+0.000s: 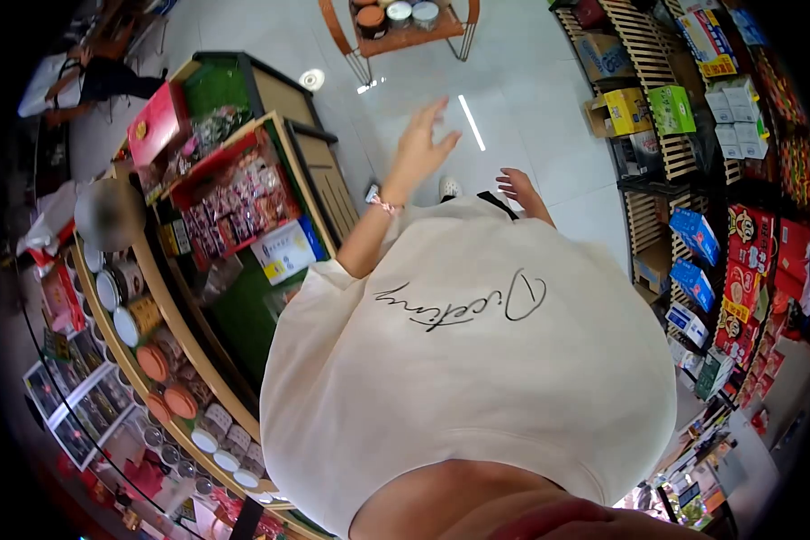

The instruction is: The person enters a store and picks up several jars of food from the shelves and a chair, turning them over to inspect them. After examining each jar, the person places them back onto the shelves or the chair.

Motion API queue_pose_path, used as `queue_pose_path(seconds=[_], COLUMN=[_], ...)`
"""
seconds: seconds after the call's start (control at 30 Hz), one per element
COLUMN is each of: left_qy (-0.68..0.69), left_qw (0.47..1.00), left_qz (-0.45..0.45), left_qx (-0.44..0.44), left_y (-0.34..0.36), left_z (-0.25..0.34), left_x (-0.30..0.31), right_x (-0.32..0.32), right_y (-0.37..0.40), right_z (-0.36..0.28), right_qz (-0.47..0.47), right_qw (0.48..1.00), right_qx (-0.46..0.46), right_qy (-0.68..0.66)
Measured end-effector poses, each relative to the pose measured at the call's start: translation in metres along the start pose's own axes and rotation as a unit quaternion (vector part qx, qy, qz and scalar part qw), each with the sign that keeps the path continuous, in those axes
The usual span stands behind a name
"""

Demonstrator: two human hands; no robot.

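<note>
My left hand (pixel 420 148) reaches forward over the tiled floor, its fingers apart and nothing in them. A pale band circles the wrist. Lower and to the right, my right hand (pixel 518 186) is held near the front of my white shirt (pixel 477 360), partly hidden by it. Its fingers are stretched out and hold nothing visible. Nearest to my left arm is a display stand lined with green (pixel 234 315). On it are a red box of small wrapped packets (pixel 243 193) and a white, blue and yellow box (pixel 286 249).
Lidded jars (pixel 139 319) line the stand's left edge. Wooden slatted shelves (pixel 643 45) with boxes and red packs (pixel 747 252) run along the right. Ahead stands a small brown rack (pixel 414 38) carrying tubs. A pink-red box (pixel 159 126) sits at the stand's far end.
</note>
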State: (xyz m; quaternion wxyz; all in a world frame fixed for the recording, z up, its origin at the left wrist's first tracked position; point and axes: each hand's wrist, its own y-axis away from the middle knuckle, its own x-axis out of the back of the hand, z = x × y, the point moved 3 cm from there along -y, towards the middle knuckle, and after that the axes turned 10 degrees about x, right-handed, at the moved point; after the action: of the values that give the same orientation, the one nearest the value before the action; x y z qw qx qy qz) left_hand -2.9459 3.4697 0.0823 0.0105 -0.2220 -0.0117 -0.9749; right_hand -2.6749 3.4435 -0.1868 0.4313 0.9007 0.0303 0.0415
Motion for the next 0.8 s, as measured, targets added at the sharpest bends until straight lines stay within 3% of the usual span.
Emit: queue_pose_path(seconds=[0.07, 0.17, 0.33, 0.43, 0.6, 0.7, 0.8], left_qy=[0.22, 0.175, 0.242, 0.236, 0.228, 0.25, 0.21], left_qw=[0.967, 0.938, 0.935, 0.927, 0.92, 0.903, 0.926], left_qz=[-0.012, -0.116, 0.01, 0.026, -0.03, -0.073, -0.103], left_qx=[0.125, 0.275, 0.258, 0.29, 0.316, 0.342, 0.298], left_y=[-0.008, -0.023, -0.092, -0.138, -0.217, -0.273, -0.334], left_z=[-0.058, -0.101, -0.136, -0.131, -0.187, -0.202, -0.203], left_x=[-0.054, -0.088, -0.069, -0.049, -0.059, -0.064, -0.046], right_x=[0.02, 0.032, 0.013, -0.019, -0.051, -0.042, -0.051], right_y=[-0.011, -0.026, -0.057, -0.075, -0.139, -0.189, -0.229], right_z=[-0.037, -0.08, -0.133, -0.161, -0.203, -0.247, -0.313], right_qz=[0.019, 0.01, 0.018, -0.076, -0.165, -0.126, -0.094], right_qw=[0.997, 0.99, 0.996, 0.992, 0.977, 0.98, 0.984], right_qx=[0.064, 0.102, 0.085, 0.101, 0.044, 0.025, 0.044], right_qy=[-0.031, -0.095, -0.006, -0.006, 0.128, 0.154, 0.147])
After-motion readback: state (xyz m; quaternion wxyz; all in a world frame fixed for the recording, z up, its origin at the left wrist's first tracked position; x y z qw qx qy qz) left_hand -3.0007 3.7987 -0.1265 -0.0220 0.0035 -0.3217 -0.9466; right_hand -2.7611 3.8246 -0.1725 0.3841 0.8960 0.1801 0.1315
